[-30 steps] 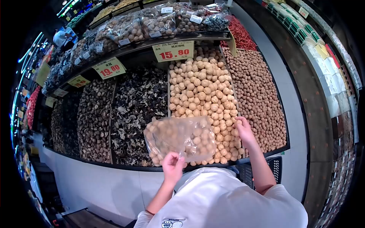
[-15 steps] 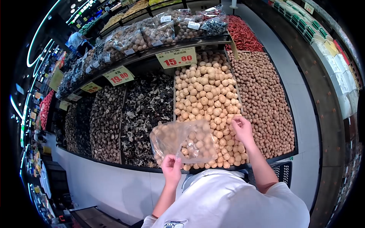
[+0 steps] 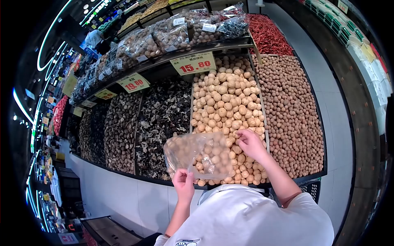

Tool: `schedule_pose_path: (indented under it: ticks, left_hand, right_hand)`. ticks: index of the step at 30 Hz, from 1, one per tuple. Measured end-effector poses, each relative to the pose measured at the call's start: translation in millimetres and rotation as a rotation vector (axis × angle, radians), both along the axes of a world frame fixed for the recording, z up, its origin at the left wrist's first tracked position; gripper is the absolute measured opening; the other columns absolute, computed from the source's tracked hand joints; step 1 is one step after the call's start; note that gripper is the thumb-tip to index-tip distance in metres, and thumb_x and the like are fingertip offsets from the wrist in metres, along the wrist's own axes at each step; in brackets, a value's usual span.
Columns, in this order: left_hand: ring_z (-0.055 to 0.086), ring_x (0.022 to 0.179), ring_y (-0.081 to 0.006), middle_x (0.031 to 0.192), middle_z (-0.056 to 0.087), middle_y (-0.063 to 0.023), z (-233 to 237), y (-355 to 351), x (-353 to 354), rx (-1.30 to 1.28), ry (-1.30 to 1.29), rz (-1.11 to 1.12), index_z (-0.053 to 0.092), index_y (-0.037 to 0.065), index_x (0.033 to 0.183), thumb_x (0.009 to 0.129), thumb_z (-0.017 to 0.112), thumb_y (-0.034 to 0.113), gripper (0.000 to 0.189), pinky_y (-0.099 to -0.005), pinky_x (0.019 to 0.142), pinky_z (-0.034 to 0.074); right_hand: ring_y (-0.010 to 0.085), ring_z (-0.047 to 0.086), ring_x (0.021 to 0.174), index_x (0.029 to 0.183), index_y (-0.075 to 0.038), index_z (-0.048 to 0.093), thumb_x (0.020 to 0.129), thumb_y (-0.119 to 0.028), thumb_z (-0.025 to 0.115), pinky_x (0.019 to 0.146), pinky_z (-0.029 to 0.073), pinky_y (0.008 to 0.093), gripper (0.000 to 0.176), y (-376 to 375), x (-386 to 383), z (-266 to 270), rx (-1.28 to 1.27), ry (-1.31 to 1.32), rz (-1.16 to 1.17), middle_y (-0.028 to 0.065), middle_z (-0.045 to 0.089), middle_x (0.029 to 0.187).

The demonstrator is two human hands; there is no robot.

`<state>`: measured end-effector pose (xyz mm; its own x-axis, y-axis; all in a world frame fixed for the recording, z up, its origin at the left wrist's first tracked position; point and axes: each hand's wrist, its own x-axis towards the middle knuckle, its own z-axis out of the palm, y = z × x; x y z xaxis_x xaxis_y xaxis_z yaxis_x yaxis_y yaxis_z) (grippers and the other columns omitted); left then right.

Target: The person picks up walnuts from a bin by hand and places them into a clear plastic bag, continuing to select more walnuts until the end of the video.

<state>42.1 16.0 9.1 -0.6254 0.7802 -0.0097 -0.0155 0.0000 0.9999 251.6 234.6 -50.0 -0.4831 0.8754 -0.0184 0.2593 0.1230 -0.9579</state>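
A clear plastic bag point(image 3: 196, 153) is spread over the near part of the walnuts point(image 3: 225, 96), which show through it. My left hand point(image 3: 183, 181) pinches the bag's near edge between thumb and fingers. Just right of the bag, my right hand point(image 3: 251, 143) is low over the walnuts, palm down. Its fingers are curled with the tips among the nuts, and I cannot tell whether a nut is between them.
Dried black fungus point(image 3: 164, 123) fills the bin on the left; small round brown dried fruits point(image 3: 289, 110) fill the right one. Red dried chillies point(image 3: 269, 35) lie behind. A shelf of bagged goods point(image 3: 172, 37) with price signs point(image 3: 193, 63) overhangs the back.
My right hand has moved left, closer to the bag, and its fingertips are lower among the walnuts. My left hand still grips the bag. The view has shifted slightly.
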Motion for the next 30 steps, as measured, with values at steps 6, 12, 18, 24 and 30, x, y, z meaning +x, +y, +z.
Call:
schedule_pose_path:
  ticks: [6,12,18,24,30]
  left_hand:
    - [0.056,0.061,-0.0052,0.072,0.060,0.0003,0,-4,6,0.008,0.028,0.024,0.054,0.005,0.089,0.096,0.063,0.004,0.011,-0.0203,0.057,0.047]
    - [0.056,0.062,-0.0045,0.073,0.059,0.0017,0,-8,9,-0.005,0.051,-0.008,0.054,0.005,0.089,0.096,0.063,0.003,0.011,-0.0199,0.058,0.048]
    - [0.055,0.064,-0.0040,0.077,0.058,0.0029,-2,-12,16,0.024,0.037,-0.031,0.053,0.005,0.092,0.096,0.064,0.004,0.012,-0.0191,0.057,0.047]
    - [0.050,0.078,-0.0034,0.090,0.055,0.0015,-8,-16,29,0.088,0.007,-0.001,0.052,0.002,0.117,0.095,0.064,0.000,0.025,-0.0176,0.067,0.042]
    - [0.052,0.072,-0.0052,0.088,0.056,0.0006,-16,-23,46,0.039,0.003,0.048,0.051,0.002,0.122,0.096,0.062,0.002,0.028,-0.0198,0.061,0.044]
  right_hand:
    - [0.0238,0.069,0.088,0.113,0.002,0.064,0.088,-0.003,0.066,0.078,0.056,0.0316,0.026,-9,2,1,0.057,0.094,0.024,0.0143,0.065,0.105]
    - [0.0053,0.058,0.079,0.108,0.000,0.066,0.093,-0.005,0.066,0.068,0.048,0.0190,0.015,-37,30,-17,-0.115,0.149,-0.112,0.0004,0.064,0.090]
    - [0.0072,0.060,0.079,0.104,-0.001,0.067,0.092,-0.006,0.067,0.067,0.049,0.0210,0.013,-74,24,-16,-0.119,0.325,-0.149,0.0024,0.065,0.092]
    - [0.0230,0.069,0.083,0.103,-0.002,0.068,0.092,-0.008,0.066,0.072,0.055,0.0315,0.013,-74,-34,15,0.072,0.229,0.218,0.0108,0.068,0.095]
    - [0.0344,0.065,0.100,0.111,-0.006,0.068,0.086,-0.011,0.063,0.084,0.055,0.0442,0.026,-63,-115,10,0.537,-0.199,0.639,0.0142,0.066,0.108]
